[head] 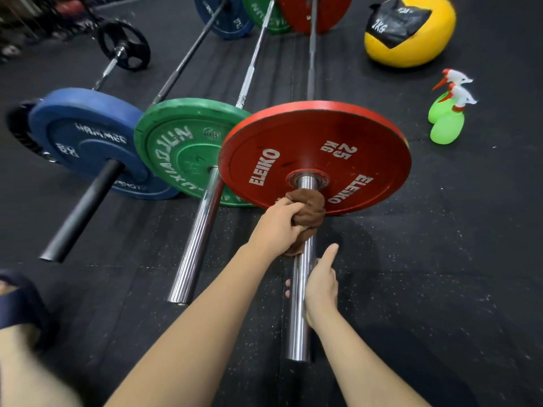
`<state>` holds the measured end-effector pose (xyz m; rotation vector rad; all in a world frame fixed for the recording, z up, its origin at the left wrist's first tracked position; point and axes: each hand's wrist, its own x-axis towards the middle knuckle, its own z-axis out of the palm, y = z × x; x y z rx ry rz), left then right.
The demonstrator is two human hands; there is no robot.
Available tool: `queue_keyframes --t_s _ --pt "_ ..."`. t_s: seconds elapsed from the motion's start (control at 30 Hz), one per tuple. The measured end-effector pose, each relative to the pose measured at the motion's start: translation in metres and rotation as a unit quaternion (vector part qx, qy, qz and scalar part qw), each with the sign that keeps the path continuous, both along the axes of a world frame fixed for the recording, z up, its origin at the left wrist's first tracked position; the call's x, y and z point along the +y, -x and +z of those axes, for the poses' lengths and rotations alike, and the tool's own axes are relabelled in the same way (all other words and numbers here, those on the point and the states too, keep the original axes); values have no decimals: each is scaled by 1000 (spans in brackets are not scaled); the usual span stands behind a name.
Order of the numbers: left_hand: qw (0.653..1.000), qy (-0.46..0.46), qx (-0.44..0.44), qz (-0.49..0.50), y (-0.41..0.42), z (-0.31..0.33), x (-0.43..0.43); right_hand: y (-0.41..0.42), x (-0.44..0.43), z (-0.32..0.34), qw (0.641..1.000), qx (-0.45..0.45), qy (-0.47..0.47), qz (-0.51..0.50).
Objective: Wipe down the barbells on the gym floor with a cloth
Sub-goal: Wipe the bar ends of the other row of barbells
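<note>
Several barbells lie side by side on the black gym floor. The nearest has a red 25 kg plate point(316, 148) and a chrome sleeve point(300, 327) pointing toward me. My left hand point(279, 227) grips a brown cloth point(311, 210) wrapped round that sleeve, just below the plate's hub. My right hand point(321, 284) holds the same sleeve lower down, fingers curled round it and thumb raised. To the left lie a barbell with a green plate point(176, 142) and one with a blue plate point(85, 136).
Two green spray bottles point(448, 118) stand on the floor to the right, with a yellow and black 2 kg ball point(410, 30) behind them. A smaller black-plated bar point(123, 45) lies at the far left. My knee and dark sandal point(20, 304) show at the lower left.
</note>
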<state>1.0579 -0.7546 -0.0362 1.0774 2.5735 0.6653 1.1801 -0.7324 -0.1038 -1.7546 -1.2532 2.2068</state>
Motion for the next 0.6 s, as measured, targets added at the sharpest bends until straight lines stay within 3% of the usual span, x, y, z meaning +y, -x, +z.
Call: queue_keyframes --t_s 0.2,0.33,0.47,0.6 --pt "999 30 39 15 22 1 32 -3 -1 1 1000 -4 -1 -2" --pt "997 40 32 50 16 4 34 -6 0 21 1000 -2 -10 9" --pt "999 27 14 18 -5 11 10 -9 3 38 1000 -11 -7 13" --pt "999 30 -8 12 -27 8 -13 -4 3 -4 1000 0 -3 2"
